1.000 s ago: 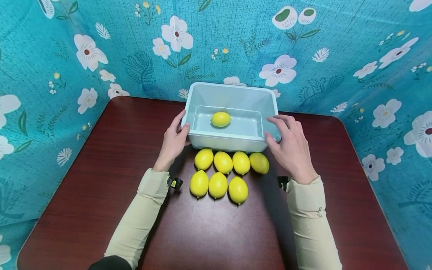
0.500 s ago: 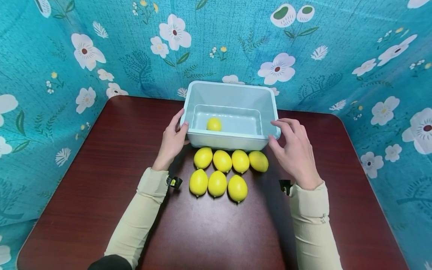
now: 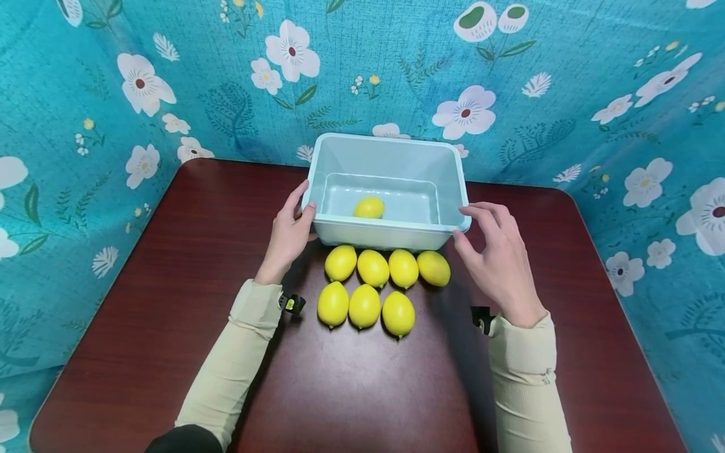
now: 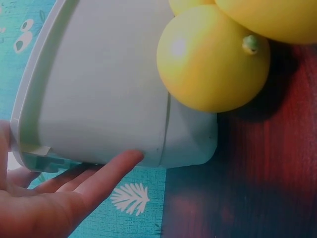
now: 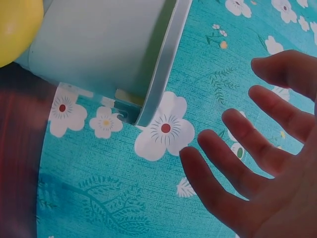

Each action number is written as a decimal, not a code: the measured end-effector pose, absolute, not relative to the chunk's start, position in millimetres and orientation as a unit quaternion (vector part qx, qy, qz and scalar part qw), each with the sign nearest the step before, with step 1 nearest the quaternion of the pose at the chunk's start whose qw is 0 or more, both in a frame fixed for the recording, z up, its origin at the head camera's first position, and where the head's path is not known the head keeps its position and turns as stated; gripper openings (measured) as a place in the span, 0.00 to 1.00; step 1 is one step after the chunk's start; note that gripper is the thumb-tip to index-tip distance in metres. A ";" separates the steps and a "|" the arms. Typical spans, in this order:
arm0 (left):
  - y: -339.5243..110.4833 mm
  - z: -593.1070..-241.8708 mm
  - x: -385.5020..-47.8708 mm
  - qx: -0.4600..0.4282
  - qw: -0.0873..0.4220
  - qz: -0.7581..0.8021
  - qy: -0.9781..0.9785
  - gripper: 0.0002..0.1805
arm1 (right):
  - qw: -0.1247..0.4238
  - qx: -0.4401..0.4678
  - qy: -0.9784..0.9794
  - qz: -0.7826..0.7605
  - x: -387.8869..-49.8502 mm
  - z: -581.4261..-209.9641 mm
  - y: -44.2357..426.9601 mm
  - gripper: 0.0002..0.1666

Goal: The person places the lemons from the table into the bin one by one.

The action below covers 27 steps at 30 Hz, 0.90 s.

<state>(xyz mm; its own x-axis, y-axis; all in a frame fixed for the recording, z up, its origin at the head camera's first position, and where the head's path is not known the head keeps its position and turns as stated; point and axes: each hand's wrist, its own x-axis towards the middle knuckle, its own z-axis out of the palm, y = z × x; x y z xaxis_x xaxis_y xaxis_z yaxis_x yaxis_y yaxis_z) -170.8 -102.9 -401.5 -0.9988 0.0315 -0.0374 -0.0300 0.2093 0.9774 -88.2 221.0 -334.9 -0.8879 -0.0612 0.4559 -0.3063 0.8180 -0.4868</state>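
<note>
A pale blue rectangular bin [image 3: 385, 236] sits at the far edge of the tabletop [image 3: 419, 390], about midway between its two far corners, its open mouth turned up and toward the viewer. It contains one item: a single yellow lemon [image 3: 369, 206], on the floor left of centre and close to the front wall, whose rim slightly hides its lower side. Seven more lie outside, before the bin, for a total of eight. They form two rows parallel to the far edge: a back row of four lemons [image 3: 373, 268] just beside the bin's front wall, and a front row of three lemons [image 3: 365, 307], the rightmost of these set slightly apart and a little nearer the viewer. Two hands flank the bin. The left hand [image 3: 287, 239] holds its near left corner — thumb at the rim, fingers extended along the outside. The right hand [image 3: 497, 258] is beside the near right corner with fingers spread and gently bent; the right wrist view shows a gap between fingertips and rim. Each arm wears a cream sleeve [image 3: 226, 365] with a small dark device [image 3: 292, 304] at the cuff. Behind the tabletop hangs a turquoise curtain [image 3: 362, 63] printed with white flowers and leaves.
</note>
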 end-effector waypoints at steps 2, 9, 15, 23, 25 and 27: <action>-102.6 -401.3 -170.9 0.001 0.026 0.629 0.777 0.28 | 0.214 0.098 -0.926 0.295 -86.2 -335.3 222.3 0.20; -102.7 -401.5 -170.8 0.001 0.026 0.628 0.778 0.29 | 0.203 0.086 -0.926 0.307 -79.7 -343.3 227.3 0.17; -103.3 -401.1 -170.1 0.000 0.023 0.628 0.778 0.29 | 0.174 0.067 -0.930 0.317 -74.6 -363.3 232.4 0.18; -103.4 -402.0 -170.0 0.003 0.022 0.627 0.779 0.29 | 0.140 0.071 -0.936 0.316 -74.4 -395.6 236.0 0.19; -103.3 -402.0 -169.9 0.004 0.022 0.628 0.778 0.29 | 0.127 0.073 -0.938 0.313 -75.1 -402.8 235.5 0.20; -103.3 -402.1 -169.9 0.006 0.021 0.629 0.777 0.29 | 0.115 0.074 -0.941 0.311 -75.9 -408.9 234.5 0.21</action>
<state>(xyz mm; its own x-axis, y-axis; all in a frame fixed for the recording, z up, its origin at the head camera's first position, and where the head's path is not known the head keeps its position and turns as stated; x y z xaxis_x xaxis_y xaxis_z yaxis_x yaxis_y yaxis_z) -169.9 -103.3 -402.1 -0.9990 0.0355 -0.0262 -0.0183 0.2089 0.9778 -75.9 234.5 -408.9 -0.9627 -0.0677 0.2621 -0.2106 0.7955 -0.5681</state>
